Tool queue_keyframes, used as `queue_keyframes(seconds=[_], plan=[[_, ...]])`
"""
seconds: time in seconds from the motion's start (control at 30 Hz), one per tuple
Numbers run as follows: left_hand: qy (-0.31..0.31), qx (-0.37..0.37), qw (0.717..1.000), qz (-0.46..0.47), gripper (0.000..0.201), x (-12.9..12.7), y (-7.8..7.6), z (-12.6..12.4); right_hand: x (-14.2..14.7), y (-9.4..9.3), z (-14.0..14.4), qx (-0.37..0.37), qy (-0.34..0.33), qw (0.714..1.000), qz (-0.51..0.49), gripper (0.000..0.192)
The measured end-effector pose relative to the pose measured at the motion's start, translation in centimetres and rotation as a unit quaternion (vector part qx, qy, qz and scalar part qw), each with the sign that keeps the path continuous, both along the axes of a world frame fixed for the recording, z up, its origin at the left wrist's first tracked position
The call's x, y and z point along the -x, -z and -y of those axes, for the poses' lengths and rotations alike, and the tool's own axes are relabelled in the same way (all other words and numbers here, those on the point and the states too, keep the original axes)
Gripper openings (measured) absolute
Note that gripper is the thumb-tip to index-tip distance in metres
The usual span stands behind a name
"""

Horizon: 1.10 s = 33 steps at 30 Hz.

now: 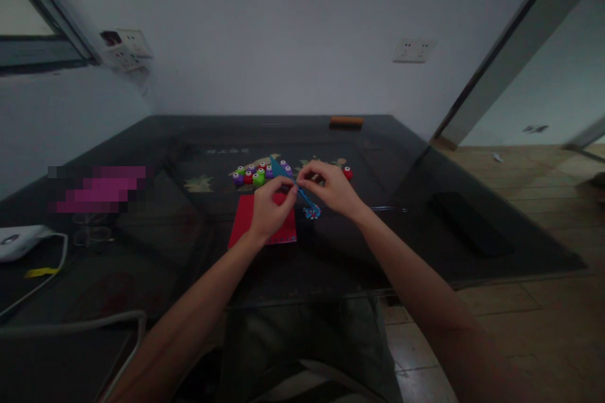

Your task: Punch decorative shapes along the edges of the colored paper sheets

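Over the middle of the dark table, my left hand [271, 209] and my right hand [332, 187] meet fingertip to fingertip. Both pinch the thin middle of a blue strip [305, 196]. Its far end is a flat pointed blue piece [280, 167], and its near end carries a small blue flower-like ornament [312, 211]. Just below my left hand lies a red sheet or booklet [242, 217] with small marks along its near edge. Behind my hands several small red, green and purple toys with round eyes [258, 177] sit together; a red one [348, 173] is to the right.
A brown cylinder-like object [346, 121] lies at the table's back edge. A black flat object [467, 224] rests at the right. On the left are a blurred pink item [106, 189], a white device [21, 242] with a cable, and a yellow strip [41, 272].
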<state>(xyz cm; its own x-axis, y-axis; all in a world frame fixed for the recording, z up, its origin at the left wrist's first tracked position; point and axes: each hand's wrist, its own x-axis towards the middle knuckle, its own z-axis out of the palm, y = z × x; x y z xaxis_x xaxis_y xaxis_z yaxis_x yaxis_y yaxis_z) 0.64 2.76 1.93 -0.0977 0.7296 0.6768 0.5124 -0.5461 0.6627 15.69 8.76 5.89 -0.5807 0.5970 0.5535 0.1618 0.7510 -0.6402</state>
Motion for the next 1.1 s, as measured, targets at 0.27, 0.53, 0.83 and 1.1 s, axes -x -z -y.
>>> queue_keyframes(seconds=[0.27, 0.53, 0.83, 1.1], plan=[[0.051, 0.046, 0.993, 0.099, 0.011, -0.2, 0.1, -0.2, 0.1, 0.4, 0.1, 0.029, 0.023, 0.999, -0.035, 0.009], [0.046, 0.041, 0.991, 0.118, 0.011, -0.1, 0.2, -0.3, 0.7, 1.3, 0.3, 0.136, 0.019, 0.985, -0.103, 0.01], [0.03, 0.036, 0.989, 0.138, 0.01, -0.5, 0.0, -0.3, 1.2, 1.9, 0.4, 0.153, 0.046, 0.978, -0.136, 0.013], [0.027, 0.044, 0.988, 0.148, 0.012, -0.5, 0.2, -0.3, 1.4, 2.0, 0.7, 0.129, 0.07, 0.98, -0.133, 0.014]])
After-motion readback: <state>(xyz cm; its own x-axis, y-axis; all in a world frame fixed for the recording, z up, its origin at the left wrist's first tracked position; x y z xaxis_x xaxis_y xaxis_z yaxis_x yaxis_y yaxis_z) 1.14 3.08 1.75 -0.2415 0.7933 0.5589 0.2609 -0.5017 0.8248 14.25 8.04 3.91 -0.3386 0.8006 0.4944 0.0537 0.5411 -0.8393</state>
